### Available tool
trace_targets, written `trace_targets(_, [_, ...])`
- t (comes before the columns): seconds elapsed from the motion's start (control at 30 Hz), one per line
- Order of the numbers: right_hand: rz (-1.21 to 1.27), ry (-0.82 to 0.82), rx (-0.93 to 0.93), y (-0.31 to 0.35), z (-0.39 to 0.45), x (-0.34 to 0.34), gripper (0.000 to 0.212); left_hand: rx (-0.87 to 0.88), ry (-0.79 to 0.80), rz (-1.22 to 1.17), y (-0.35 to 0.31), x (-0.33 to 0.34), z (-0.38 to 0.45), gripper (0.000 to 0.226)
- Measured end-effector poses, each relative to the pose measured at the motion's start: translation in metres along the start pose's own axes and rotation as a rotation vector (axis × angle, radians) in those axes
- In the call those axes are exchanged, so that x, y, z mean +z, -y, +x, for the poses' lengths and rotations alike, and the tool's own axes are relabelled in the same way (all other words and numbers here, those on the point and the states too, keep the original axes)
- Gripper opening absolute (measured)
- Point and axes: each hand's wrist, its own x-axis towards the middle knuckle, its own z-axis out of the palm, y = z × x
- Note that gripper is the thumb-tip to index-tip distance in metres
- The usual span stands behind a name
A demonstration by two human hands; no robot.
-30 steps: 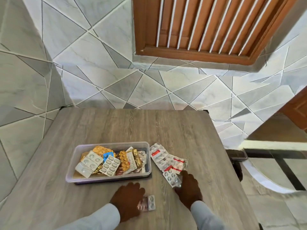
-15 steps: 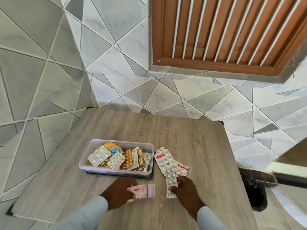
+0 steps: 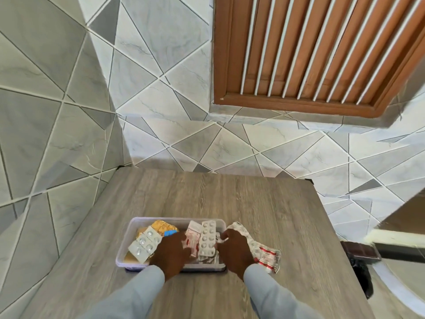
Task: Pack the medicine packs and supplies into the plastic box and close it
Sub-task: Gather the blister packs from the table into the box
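A clear plastic box [image 3: 132, 229] sits near the front of the wooden table, with no lid on it. Silver, gold and blue blister packs [image 3: 147, 242] fill its left half. My left hand [image 3: 171, 254] is over the box's middle, fingers closed on a white pack with red print [image 3: 192, 237]. My right hand [image 3: 234, 249] is over the box's right end, pinching a white blister strip of round tablets [image 3: 207, 238] that lies inside the box. A loose pile of white and red packs [image 3: 264, 253] rests on the table just right of the box, partly under my right hand.
The wooden table [image 3: 230, 199] stands in a tiled corner, with walls to the left and behind. A brown louvred window is above. A dark object [image 3: 358, 250] sits on the floor beyond the table's right edge.
Both hands have moved forward from the table's front into the box, carrying the red-print pack and the white blister strip. The camera has tilted upward.
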Motion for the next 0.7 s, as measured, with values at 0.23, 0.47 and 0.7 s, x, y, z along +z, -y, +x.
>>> trace_targets(0.23, [-0.510, 0.075, -0.159, 0.004, -0.005, 0.010, 0.026, 0.229, 0.172, 0.434, 0.004, 0.000, 0.023, 0.026])
trace_targets(0.47, [-0.280, -0.107, -0.003, -0.025, -0.002, -0.019, 0.018, 0.393, 0.145, 0.358, -0.019, -0.027, 0.042, 0.018])
trace_targets(0.7, [-0.408, -0.208, 0.216, -0.075, 0.017, -0.070, 0.058, 0.589, 0.226, 0.245, -0.069, 0.011, 0.070, 0.025])
